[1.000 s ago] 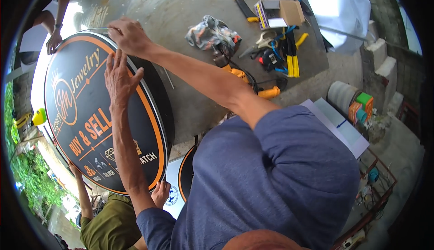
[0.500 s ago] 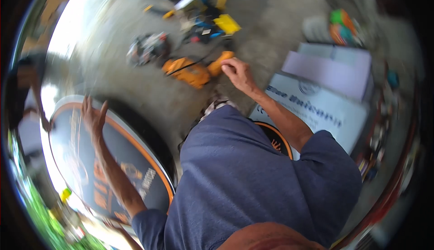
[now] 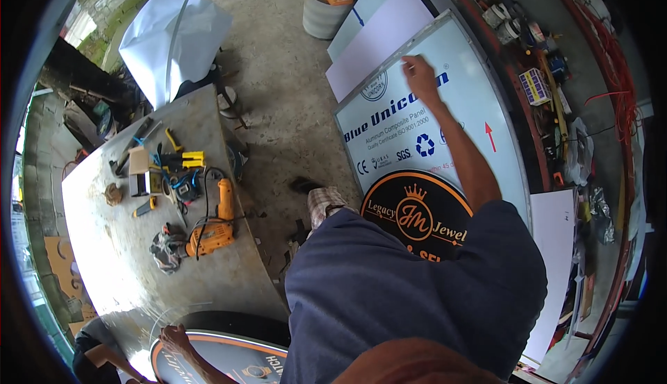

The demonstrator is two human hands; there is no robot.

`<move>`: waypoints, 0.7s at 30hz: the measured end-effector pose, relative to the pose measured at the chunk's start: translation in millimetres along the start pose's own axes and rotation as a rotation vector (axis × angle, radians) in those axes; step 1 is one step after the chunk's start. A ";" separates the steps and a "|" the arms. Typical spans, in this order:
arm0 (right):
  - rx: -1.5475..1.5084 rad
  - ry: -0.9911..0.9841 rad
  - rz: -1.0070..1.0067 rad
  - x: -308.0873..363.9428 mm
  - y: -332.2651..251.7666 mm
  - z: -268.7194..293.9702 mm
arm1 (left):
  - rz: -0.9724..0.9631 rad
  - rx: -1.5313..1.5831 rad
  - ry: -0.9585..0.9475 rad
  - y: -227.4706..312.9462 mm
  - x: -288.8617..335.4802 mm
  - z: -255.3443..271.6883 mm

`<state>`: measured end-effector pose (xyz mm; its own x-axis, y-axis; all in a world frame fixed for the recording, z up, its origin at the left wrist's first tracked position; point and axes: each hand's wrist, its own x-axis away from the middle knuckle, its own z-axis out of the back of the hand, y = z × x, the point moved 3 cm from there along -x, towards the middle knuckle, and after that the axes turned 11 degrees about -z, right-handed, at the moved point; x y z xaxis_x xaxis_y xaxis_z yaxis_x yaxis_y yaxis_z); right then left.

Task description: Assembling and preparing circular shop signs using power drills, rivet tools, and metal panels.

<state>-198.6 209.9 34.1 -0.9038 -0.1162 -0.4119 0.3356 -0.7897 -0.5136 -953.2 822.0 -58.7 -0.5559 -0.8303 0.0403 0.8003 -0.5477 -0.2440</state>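
Note:
A round dark sign with an orange border lies on the metal-topped table at the lower left, partly cut off by the picture edge. My left hand is at its upper-left rim, fingers bent over the edge. My right hand reaches over a large pale blue composite panel, holding nothing, its fingers loosely bent and apart. Whether it touches the panel I cannot tell. Between that panel and my body shows a black round sign with orange and white lettering, its lower part hidden by my shirt.
On the metal-topped table are an orange corded power tool, a grey rag and several hand tools. A co-worker's arm shows at lower left. Shelves with clutter line the right; a bin stands behind.
My view and body have turned to the right. My right hand has moved from near the orange tool to over the pale panel. My left hand stays at the sign's rim.

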 end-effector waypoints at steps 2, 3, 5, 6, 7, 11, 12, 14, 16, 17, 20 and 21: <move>0.286 0.023 -0.034 -48.8 46.2 36.7 | 0.039 -0.064 -0.048 10.6 -6.6 -0.1; 0.422 0.061 -0.009 -73.2 64.1 49.4 | 0.091 -0.131 -0.107 12.7 -6.4 -1.6; 0.667 0.138 0.101 -125.8 88.8 74.3 | 0.047 -0.234 -0.192 12.4 -6.7 -5.4; 0.774 0.175 0.127 -142.0 104.2 100.6 | 0.040 -0.245 -0.292 29.6 -19.6 5.8; 0.877 0.192 0.092 -168.6 122.6 115.8 | 0.054 -0.254 -0.396 47.3 -21.6 17.9; 1.085 0.279 0.032 -261.8 175.9 148.1 | -0.026 -0.465 -0.890 116.1 -26.6 57.6; 1.092 0.275 0.047 -286.2 182.9 151.0 | -0.027 -0.457 -0.905 139.8 -34.3 51.6; 1.138 0.223 -0.012 -331.5 208.8 154.4 | -0.062 -0.433 -0.900 189.7 -50.8 52.2; 1.174 0.152 -0.095 -365.7 236.1 156.7 | -0.102 -0.419 -0.887 237.8 -74.2 51.5; 1.194 0.089 -0.177 -381.5 243.9 153.8 | -0.117 -0.414 -0.879 258.9 -85.7 52.4; 1.192 -0.091 -0.350 -426.5 276.4 149.6 | -0.177 -0.379 -0.849 318.2 -121.7 43.2; 1.227 -0.126 -0.386 -435.6 289.3 154.4 | -0.199 -0.363 -0.839 335.6 -132.4 37.6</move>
<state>251.1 -61.0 181.2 -0.9281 0.2397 -0.2849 -0.3528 -0.8108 0.4671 -602.6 744.3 -109.4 -0.2184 -0.6052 0.7655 0.5102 -0.7395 -0.4391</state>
